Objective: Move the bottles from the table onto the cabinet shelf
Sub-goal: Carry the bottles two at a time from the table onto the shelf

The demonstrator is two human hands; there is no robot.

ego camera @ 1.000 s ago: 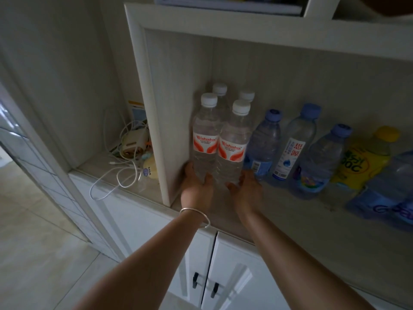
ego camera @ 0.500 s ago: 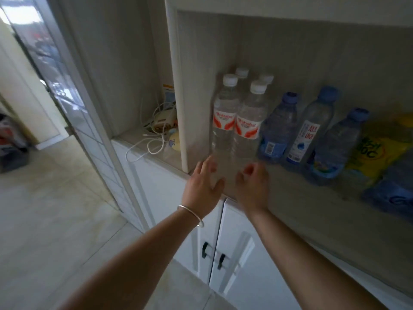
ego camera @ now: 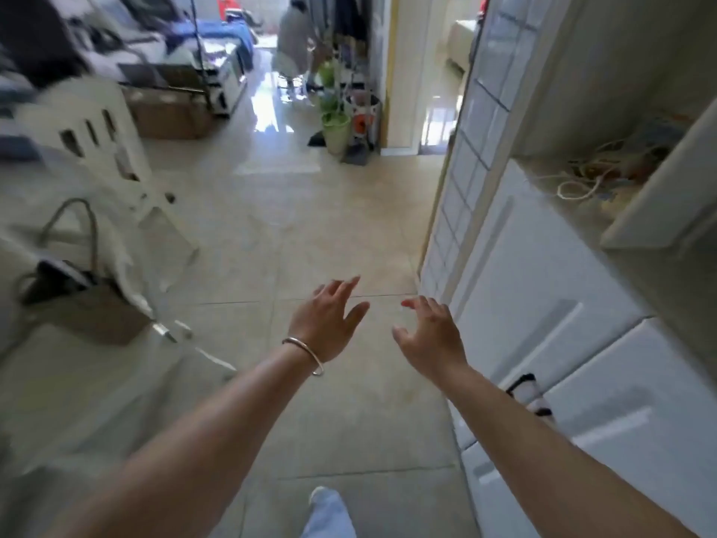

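Observation:
My left hand (ego camera: 329,324), with a thin bracelet at the wrist, floats over the tiled floor with its fingers spread and nothing in it. A little to its right, my right hand (ego camera: 430,332) is empty too, fingers apart. The white cabinet (ego camera: 543,304) fills the right side, and only the edge of its shelf frame (ego camera: 659,211) shows. No bottles are in view. The view is blurred by motion.
A white table (ego camera: 77,401) with a grey bag (ego camera: 77,289) on it stands at the left, behind it a white chair (ego camera: 101,137). White cables (ego camera: 582,180) lie on the cabinet counter. Potted plants (ego camera: 333,118) and another person (ego camera: 295,44) are far across the floor.
Both hands have let go of the two bottles on the shelf and drawn back. The view has swung left, away from the shelf, toward the room and the table.

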